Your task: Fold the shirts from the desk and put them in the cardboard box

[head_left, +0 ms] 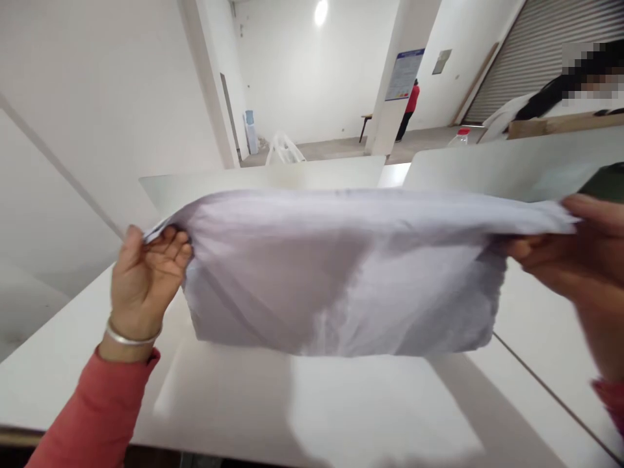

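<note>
Red sleeves (92, 409) are stretched forward, and a pale lilac cloth (341, 279) is pinched at its two upper corners by the left hand (146, 279), a silver bangle (132, 335) at its wrist, and the right hand (565, 250). It is held suspended above a white surface (73, 351).

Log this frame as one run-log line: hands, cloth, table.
left hand: pinching cloth edge | right hand: pinching cloth edge | pale grey cloth: held up, spread between hands | white table: beneath cloth
</note>
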